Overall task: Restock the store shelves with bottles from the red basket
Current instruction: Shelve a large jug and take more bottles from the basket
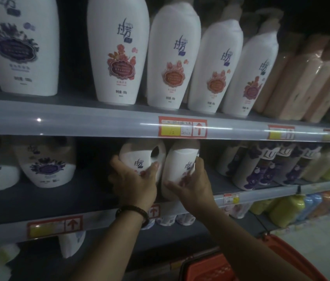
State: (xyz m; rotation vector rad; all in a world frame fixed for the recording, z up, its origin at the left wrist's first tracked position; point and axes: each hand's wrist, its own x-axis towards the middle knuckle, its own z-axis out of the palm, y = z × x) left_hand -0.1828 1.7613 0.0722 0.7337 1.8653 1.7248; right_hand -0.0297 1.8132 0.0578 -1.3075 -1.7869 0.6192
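Two white bottles stand side by side on the middle shelf (91,218). My left hand (133,183) grips the left one, a jug with a handle hole (139,157). My right hand (192,185) grips the rounded white bottle (180,161) beside it, thumb across its front. The two bottles touch or nearly touch. The red basket (223,266) shows at the bottom right, below my right forearm; its contents are hidden.
The upper shelf (79,120) carries a row of tall white bottles (119,51) and peach ones (306,82) at the right. A white purple-label jug (48,165) stands left of my hands, purple-print bottles (261,167) to the right. Yellow and blue bottles (287,207) fill lower right shelves.
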